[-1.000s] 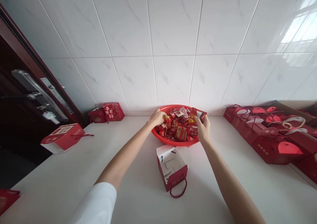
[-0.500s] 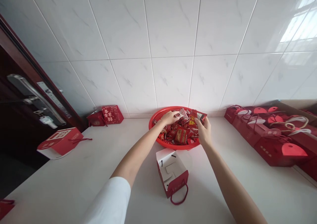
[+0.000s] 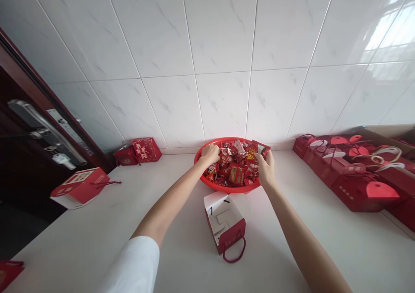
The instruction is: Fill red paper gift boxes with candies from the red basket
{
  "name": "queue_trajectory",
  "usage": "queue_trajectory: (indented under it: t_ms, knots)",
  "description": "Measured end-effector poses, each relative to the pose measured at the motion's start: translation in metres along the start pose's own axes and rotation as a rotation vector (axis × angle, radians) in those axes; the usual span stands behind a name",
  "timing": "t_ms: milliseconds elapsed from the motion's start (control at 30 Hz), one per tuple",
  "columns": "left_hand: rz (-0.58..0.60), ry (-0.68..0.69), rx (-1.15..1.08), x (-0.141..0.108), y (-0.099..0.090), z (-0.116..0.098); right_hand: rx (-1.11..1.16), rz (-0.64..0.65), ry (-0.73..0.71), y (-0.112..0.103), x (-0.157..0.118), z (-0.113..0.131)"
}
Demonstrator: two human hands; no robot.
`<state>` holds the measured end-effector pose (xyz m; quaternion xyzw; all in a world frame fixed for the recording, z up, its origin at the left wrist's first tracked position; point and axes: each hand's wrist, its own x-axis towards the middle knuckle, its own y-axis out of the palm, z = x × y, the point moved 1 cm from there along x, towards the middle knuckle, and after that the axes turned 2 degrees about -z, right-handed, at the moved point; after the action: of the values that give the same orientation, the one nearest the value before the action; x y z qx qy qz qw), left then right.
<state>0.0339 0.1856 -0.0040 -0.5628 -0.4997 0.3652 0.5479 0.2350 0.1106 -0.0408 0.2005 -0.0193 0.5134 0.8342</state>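
A red plastic basket (image 3: 223, 190) full of small wrapped candies (image 3: 237, 174) stands against the tiled wall. My left hand (image 3: 210, 154) reaches into its left side with fingers curled down; whatever they grip is hidden. At the basket's right side, my right hand (image 3: 266, 168) is closed on a red candy packet (image 3: 262, 148) with a pale patch, held over the heap. In front of the basket sits an open red gift box (image 3: 231, 234), white inside, with nothing in it and its cord handle lying toward me.
Several red gift boxes (image 3: 343, 176) stand in rows on the right, beside a brown carton (image 3: 372, 134). Other red boxes (image 3: 147, 150) are at the back left, with one (image 3: 81, 185) near the dark door (image 3: 19, 163). Another box (image 3: 9, 272) shows at the lower left edge.
My left hand has moved left from the middle of the candies to the basket's left side. My right hand still holds the packet in nearly the same place. The view has shifted slightly.
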Motion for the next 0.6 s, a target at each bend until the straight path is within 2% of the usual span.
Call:
queue_trajectory:
  t_ms: [100, 233, 300, 367, 467, 600]
  knots:
    - [-0.034, 0.069, 0.000, -0.005, -0.004, -0.003, 0.011, -0.001, 0.009, 0.000, 0.001, -0.001]
    - [-0.070, 0.218, -0.076, -0.004, -0.004, -0.020, 0.042, -0.009, 0.004, 0.002, 0.000, 0.001]
    - [-0.029, 0.335, -0.131, -0.002, -0.003, -0.031, 0.070, -0.014, -0.012, 0.002, 0.000, 0.003]
    - [0.068, 0.413, -0.120, -0.001, -0.003, -0.040, 0.089, -0.024, -0.027, 0.001, 0.000, 0.003]
    - [0.168, 0.366, -0.006, -0.005, -0.004, -0.041, 0.083, -0.036, -0.032, 0.000, 0.001, 0.003]
    - [0.167, 0.261, 0.071, -0.018, -0.009, -0.024, 0.075, -0.028, -0.028, 0.000, 0.001, 0.002]
